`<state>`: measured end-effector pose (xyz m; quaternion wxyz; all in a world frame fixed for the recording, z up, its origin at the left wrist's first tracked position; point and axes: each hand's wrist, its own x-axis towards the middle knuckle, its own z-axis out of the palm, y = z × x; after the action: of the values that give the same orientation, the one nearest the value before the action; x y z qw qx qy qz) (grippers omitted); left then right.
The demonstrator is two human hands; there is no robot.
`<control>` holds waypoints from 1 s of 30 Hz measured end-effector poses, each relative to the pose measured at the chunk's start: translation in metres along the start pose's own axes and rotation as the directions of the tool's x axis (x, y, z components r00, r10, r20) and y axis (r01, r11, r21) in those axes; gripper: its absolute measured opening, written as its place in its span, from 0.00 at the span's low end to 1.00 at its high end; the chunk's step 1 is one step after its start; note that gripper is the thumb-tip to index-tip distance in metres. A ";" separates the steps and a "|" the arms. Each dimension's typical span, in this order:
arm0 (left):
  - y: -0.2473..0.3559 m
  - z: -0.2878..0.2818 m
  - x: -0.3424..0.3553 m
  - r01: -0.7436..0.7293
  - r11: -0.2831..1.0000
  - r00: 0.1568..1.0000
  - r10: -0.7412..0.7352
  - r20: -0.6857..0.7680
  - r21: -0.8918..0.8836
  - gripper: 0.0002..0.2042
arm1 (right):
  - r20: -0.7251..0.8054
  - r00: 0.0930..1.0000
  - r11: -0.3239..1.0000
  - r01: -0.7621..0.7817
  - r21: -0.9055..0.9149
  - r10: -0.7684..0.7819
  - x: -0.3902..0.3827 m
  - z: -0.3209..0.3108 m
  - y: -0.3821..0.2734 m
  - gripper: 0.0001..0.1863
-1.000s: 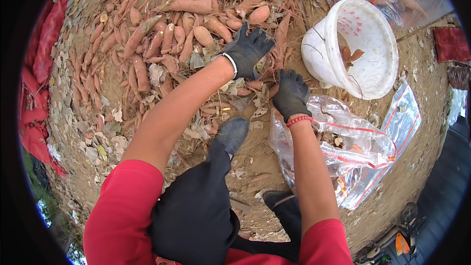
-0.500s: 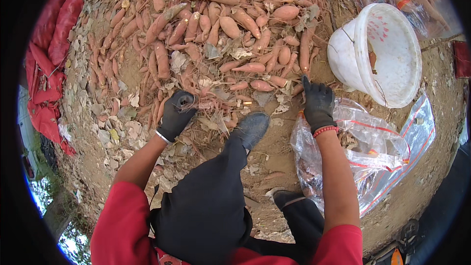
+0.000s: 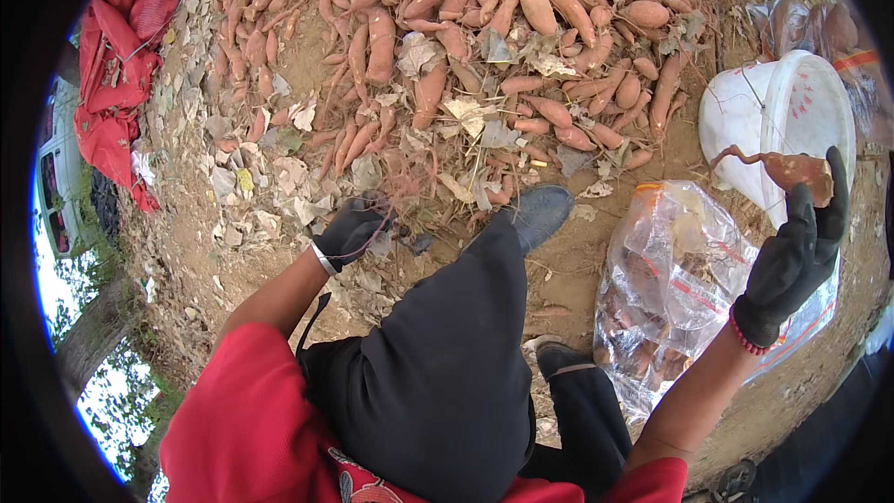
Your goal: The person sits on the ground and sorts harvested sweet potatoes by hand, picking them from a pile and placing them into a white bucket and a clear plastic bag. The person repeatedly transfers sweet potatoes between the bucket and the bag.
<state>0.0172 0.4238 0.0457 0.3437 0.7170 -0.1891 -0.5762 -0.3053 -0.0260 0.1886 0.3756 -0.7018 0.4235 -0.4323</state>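
My right hand [image 3: 796, 247], in a black glove, is raised at the right and closed on a sweet potato [image 3: 796, 174]. Its blunt end sits between my fingers, and a thin root tail sticks out to the left in front of the white bucket [image 3: 734, 121]. My left hand [image 3: 354, 231], also gloved, is low over the leaf litter, closed on a tuft of thin reddish roots [image 3: 402, 194]. Beyond both hands a broad heap of sweet potatoes [image 3: 380, 47] covers the ground, with dry leaves and stringy roots among them.
A clear plastic bag [image 3: 647, 284] holding sweet potatoes lies right of my feet. Another filled clear bag [image 3: 829, 28] stands behind the tilted bucket. Red mesh sacks [image 3: 121, 70] lie at the far left. My dark shoe [image 3: 542, 217] rests at the heap's near edge.
My right hand has moved from the heap's edge to the right and now holds a sweet potato up by the bucket. The whole view has shifted. Reddish roots now show in my left hand.
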 end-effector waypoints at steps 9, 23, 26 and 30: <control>0.156 0.086 0.072 -0.290 0.514 0.900 0.433 0.047 0.807 0.39 | -0.379 0.858 0.855 0.124 -0.504 -0.348 0.037 -0.033 0.003 0.21; 0.120 0.046 0.040 -0.357 0.674 0.781 0.595 -0.188 0.647 0.12 | 0.153 0.820 0.814 -0.569 0.120 0.551 -0.075 0.118 0.093 0.30; 0.060 0.039 -0.016 -0.269 0.691 0.907 0.416 -0.065 0.671 0.10 | 0.038 0.694 0.618 -0.664 0.421 0.719 -0.076 0.142 0.094 0.32; 0.035 0.045 -0.041 -0.201 0.710 0.980 0.143 0.142 0.674 0.08 | -0.086 0.755 0.760 -0.646 0.067 0.650 -0.108 0.114 0.157 0.28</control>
<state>-0.0318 0.4145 0.0944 0.0990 0.7489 -0.4676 -0.4591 -0.2712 0.0356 -0.0218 0.4908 -0.4821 0.6521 -0.3185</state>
